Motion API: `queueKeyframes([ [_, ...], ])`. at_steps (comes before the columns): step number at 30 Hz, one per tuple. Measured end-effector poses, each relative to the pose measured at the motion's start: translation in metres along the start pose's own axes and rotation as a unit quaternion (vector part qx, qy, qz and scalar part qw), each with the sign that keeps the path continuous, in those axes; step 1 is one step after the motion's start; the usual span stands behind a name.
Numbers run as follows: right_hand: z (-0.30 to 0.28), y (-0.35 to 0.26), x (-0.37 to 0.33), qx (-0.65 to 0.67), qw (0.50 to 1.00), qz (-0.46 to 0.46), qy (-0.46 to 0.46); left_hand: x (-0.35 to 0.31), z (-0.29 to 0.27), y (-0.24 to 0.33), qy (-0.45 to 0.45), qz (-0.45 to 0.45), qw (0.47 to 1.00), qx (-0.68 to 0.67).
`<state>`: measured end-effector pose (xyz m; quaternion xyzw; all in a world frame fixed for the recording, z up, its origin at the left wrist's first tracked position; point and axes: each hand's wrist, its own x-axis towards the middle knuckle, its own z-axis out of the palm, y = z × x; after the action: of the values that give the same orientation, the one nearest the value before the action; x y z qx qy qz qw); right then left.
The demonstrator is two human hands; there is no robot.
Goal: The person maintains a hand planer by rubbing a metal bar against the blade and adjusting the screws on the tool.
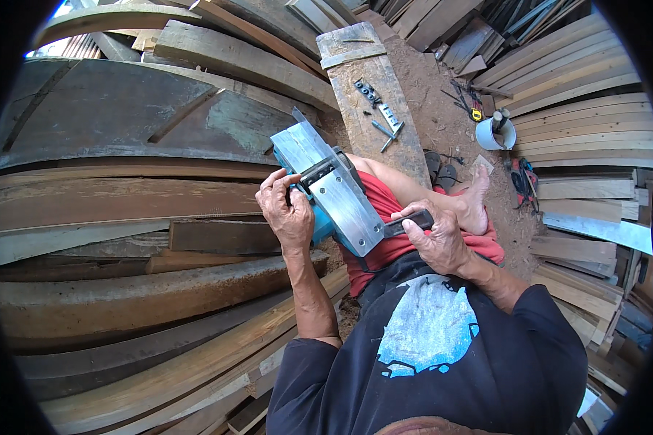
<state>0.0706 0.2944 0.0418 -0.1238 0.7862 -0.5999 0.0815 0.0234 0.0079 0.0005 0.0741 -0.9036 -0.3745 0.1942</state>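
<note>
An electric hand planer (345, 206) with a blue body rests on my lap, its flat metal sole facing up. My left hand (286, 210) grips the planer's left side, fingers curled by the dark blade slot. My right hand (439, 243) is closed around a black-handled tool (415, 220) at the planer's near right end. That tool's tip touches or overlaps the sole's corner; its exact kind I cannot make out. Ahead, a narrow wooden plank (374, 80) carries small dark metal parts (368, 91), a pale metal piece (389, 116) and a thin crossed tool (392, 135).
Stacked timber (123, 199) fills the left side, with a dark curved panel (138, 109) above it. More boards (588, 127) are piled at the right. A white bucket (495, 134), a yellow tape measure (477, 114) and red-black pliers (524, 181) sit on the dusty floor (442, 101).
</note>
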Motion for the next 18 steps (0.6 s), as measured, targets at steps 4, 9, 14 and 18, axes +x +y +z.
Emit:
queueKeyframes([
  [4, 0.0012, 0.0007, -0.0004, 0.002, 1.000, -0.001, 0.004, 0.0020, -0.0007, -0.0007, -0.008, 0.014, 1.000, -0.005],
  [9, 0.0007, 0.0027, -0.0010, 0.004, 1.000, -0.006, 0.006, 0.0033, -0.0018, 0.0005, -0.021, 0.012, 0.999, -0.021],
  [14, -0.0007, 0.0019, 0.0003, -0.003, 1.000, -0.011, 0.003, 0.0040, -0.0026, -0.0002, -0.044, 0.011, 0.998, -0.036],
  [18, 0.0023, 0.0040, 0.0011, -0.001, 1.000, -0.021, 0.009, 0.0026, -0.0023, -0.0016, -0.039, 0.015, 0.998, -0.047],
])
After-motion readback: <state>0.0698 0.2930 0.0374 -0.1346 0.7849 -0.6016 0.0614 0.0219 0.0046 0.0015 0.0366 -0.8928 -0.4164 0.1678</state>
